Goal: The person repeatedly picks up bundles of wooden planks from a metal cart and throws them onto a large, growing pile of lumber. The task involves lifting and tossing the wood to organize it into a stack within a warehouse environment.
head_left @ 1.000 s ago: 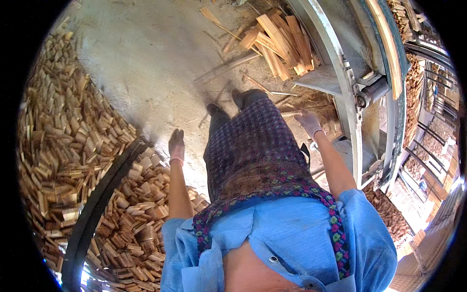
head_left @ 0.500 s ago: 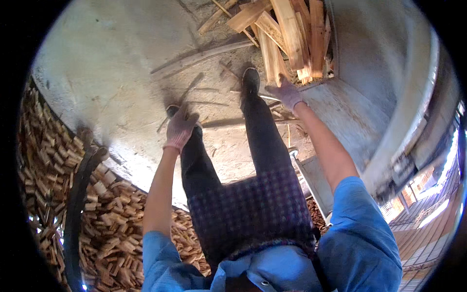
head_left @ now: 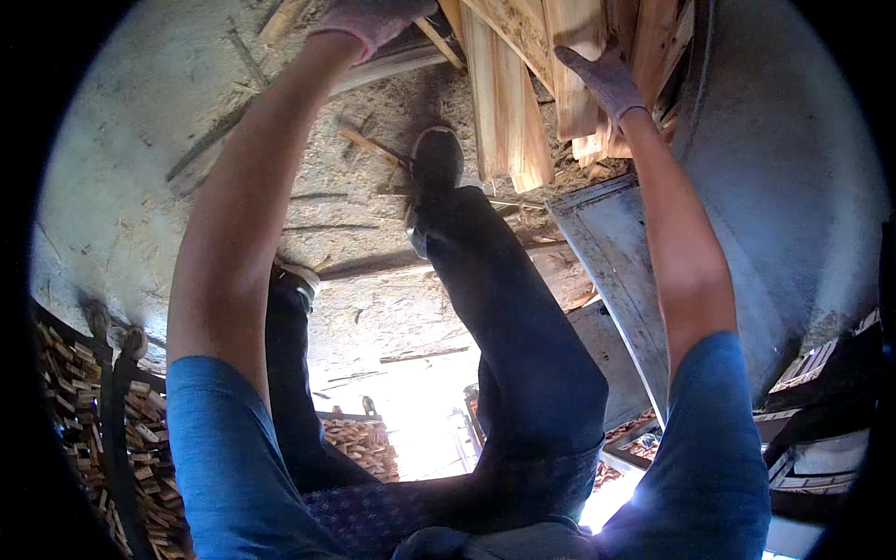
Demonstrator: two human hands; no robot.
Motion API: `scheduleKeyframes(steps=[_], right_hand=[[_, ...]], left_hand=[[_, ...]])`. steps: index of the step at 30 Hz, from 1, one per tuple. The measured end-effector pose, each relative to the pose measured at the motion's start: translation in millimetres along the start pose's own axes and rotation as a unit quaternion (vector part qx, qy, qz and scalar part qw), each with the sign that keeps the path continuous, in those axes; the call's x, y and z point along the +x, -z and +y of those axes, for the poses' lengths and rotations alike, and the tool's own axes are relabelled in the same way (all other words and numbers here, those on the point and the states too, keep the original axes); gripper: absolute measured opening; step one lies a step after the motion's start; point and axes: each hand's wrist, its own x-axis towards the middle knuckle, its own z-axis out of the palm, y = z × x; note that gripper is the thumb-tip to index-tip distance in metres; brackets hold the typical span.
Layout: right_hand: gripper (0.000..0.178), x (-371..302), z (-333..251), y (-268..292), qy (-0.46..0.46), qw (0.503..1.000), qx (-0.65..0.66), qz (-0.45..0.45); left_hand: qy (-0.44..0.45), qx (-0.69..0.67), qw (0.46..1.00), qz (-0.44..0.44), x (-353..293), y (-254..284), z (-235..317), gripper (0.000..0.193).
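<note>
Both gloved hands had reached farther forward since the earlier frame, up to the heap of wooden boards [head_left: 509, 103]. Right hand [head_left: 602, 79] lay flat, fingers spread apart, on a board's face, not closed round it. Left hand [head_left: 373, 17] sat at the upper rim beside a thin strip [head_left: 387, 65]; whether it gripped could not be told. Boards ran lengthwise away from the person, just beyond the right foot [head_left: 437, 159], nearer the right hand. Chopped wood [head_left: 70, 411] was stacked behind, at the left.

Bare sawdust floor [head_left: 140, 187] leftward; stacked wooden planks [head_left: 509, 103] crowding the right
</note>
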Motion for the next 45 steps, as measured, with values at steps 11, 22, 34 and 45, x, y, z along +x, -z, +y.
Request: scheduleKeyframes(steps=[11, 22, 34, 45], right_hand=[[0.127, -11, 11, -6, 0.068, 0.990, -0.036, 0.121], [0.074, 57, 198, 56, -0.001, 0.976, 0.026, 0.215], [0.104, 41, 119, 40, -0.146, 0.988, -0.031, 0.033], [0.082, -27, 15, 7, 0.032, 0.991, -0.084, 0.099]], left_hand=[[0.183, -0.274, 0.944, -0.030, -133, -90, 37, 0.058], [0.199, -0.621, 0.756, -0.060, -101, -88, 86, 0.056], [0.256, -0.501, 0.820, -0.104, -80, -77, 85, 0.084], [0.285, -0.678, 0.645, -0.206, -92, -81, 62, 0.075]])
